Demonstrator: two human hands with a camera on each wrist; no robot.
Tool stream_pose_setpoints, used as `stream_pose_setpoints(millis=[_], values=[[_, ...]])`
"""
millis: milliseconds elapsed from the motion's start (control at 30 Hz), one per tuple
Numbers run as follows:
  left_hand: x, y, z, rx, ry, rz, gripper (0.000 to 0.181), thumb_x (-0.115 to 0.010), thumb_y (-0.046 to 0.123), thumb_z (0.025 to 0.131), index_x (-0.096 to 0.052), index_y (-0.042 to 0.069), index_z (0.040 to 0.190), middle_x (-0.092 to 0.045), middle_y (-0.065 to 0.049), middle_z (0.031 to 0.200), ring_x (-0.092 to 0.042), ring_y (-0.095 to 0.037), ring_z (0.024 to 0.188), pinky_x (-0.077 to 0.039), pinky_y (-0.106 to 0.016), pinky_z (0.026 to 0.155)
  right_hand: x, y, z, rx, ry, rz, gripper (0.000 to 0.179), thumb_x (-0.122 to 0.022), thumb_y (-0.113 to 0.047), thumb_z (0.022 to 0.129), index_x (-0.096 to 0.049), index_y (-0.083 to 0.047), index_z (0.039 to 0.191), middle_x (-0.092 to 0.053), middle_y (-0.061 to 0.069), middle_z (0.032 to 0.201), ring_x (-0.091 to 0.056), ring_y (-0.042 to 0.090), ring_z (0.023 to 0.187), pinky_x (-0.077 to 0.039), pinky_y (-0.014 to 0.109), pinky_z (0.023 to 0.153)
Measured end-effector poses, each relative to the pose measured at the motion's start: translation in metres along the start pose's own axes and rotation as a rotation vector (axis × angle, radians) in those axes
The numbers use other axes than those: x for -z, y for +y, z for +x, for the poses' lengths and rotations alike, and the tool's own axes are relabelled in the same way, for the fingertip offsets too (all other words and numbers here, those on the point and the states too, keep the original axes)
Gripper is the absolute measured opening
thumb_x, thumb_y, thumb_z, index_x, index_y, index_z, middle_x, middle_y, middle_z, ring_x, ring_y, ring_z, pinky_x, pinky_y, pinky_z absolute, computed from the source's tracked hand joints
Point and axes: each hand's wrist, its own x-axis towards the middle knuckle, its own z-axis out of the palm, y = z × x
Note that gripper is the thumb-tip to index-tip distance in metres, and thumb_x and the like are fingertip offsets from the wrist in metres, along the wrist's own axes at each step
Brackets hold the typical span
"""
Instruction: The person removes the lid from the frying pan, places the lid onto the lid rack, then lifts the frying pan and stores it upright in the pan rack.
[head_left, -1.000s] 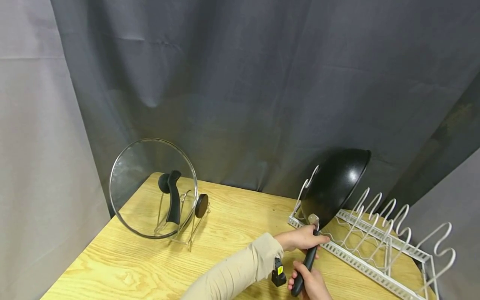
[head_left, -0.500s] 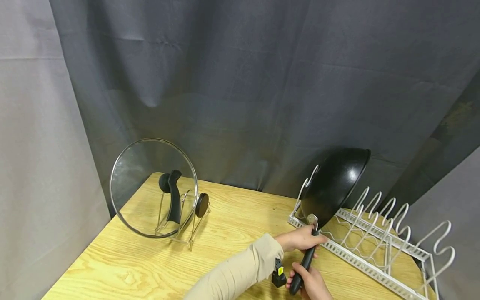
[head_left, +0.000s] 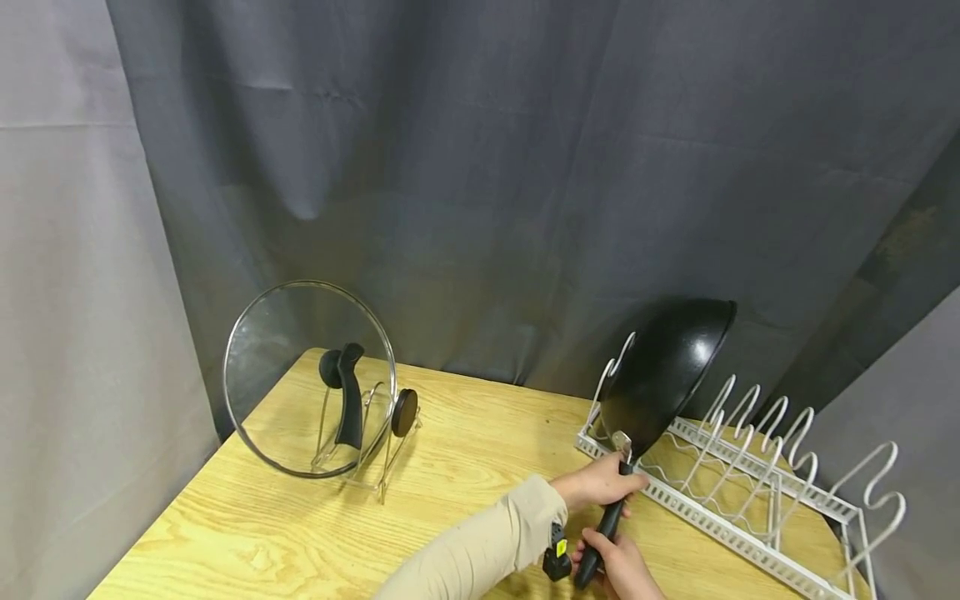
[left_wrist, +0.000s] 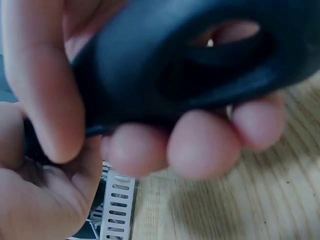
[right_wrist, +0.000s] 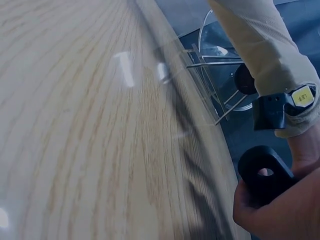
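A black wok stands on edge in the left end of a white wire rack, its rounded outside toward me. Its black handle slopes down toward me. My left hand grips the handle close to the metal joint. Lower down, my right hand holds the handle's end, thumb on top. In the left wrist view, fingers curl round the handle beside its hanging hole. The right wrist view shows the looped handle end poking out of my right hand.
A glass lid with a black handle leans upright in a small wire stand at the left of the wooden table. White wire dividers rise right of the wok. A grey curtain hangs behind.
The handle's lower end and both hands have shifted slightly left, and the wok has tipped a little with them. The view itself has moved slightly. Both hands keep their hold.
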Motion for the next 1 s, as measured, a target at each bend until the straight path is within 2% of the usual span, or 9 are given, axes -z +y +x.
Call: stream_pose_setpoints(millis=[267, 433, 633, 833, 1000], values=[[0.004, -0.003, 0.002, -0.005, -0.042, -0.021, 0.016, -0.058, 0.011, 0.09, -0.046, 0.01, 0.08, -0.046, -0.002, 0.057, -0.05, -0.012, 0.041, -0.045, -0.022, 0.043, -0.003, -0.001, 0.0, 0.029, 0.038, -0.016, 0.021, -0.04, -0.002, 0.096, -0.027, 0.01, 0.106, -0.052, 0.009, 0.084, -0.058, 0.017, 0.075, -0.052, 0.034, 0.071], [0.005, -0.004, 0.002, 0.023, -0.057, -0.006, 0.017, -0.059, 0.014, 0.091, -0.046, 0.009, 0.082, -0.046, -0.002, 0.059, -0.052, -0.013, 0.043, -0.046, -0.023, 0.044, -0.001, 0.0, 0.003, 0.02, 0.047, -0.027, 0.023, -0.038, -0.004, 0.097, -0.025, 0.011, 0.109, -0.051, 0.01, 0.086, -0.057, 0.017, 0.076, -0.052, 0.035, 0.073], [0.004, -0.01, 0.007, 0.054, -0.051, 0.001, 0.019, -0.06, 0.018, 0.091, -0.046, 0.01, 0.083, -0.044, -0.001, 0.058, -0.051, -0.014, 0.043, -0.046, -0.024, 0.045, 0.002, 0.0, 0.005, -0.001, 0.011, -0.043, 0.026, -0.035, -0.005, 0.099, -0.022, 0.012, 0.112, -0.05, 0.01, 0.088, -0.058, 0.017, 0.078, -0.052, 0.036, 0.075], [0.002, -0.014, 0.009, 0.062, -0.031, -0.008, 0.018, -0.06, 0.016, 0.091, -0.046, 0.01, 0.08, -0.044, -0.001, 0.056, -0.05, -0.014, 0.042, -0.046, -0.023, 0.044, 0.006, 0.002, 0.01, 0.019, -0.012, -0.11, 0.028, -0.037, -0.003, 0.097, -0.022, 0.014, 0.113, -0.052, 0.01, 0.088, -0.059, 0.016, 0.078, -0.052, 0.035, 0.074], [0.0, -0.017, 0.011, 0.069, -0.016, -0.026, 0.016, -0.06, 0.014, 0.09, -0.046, 0.011, 0.084, -0.044, -0.003, 0.055, -0.048, -0.013, 0.042, -0.042, -0.022, 0.042, 0.012, 0.007, 0.015, 0.091, -0.039, -0.217, 0.023, -0.04, 0.001, 0.095, -0.03, 0.017, 0.108, -0.057, 0.007, 0.08, -0.06, 0.014, 0.076, -0.053, 0.03, 0.072]])
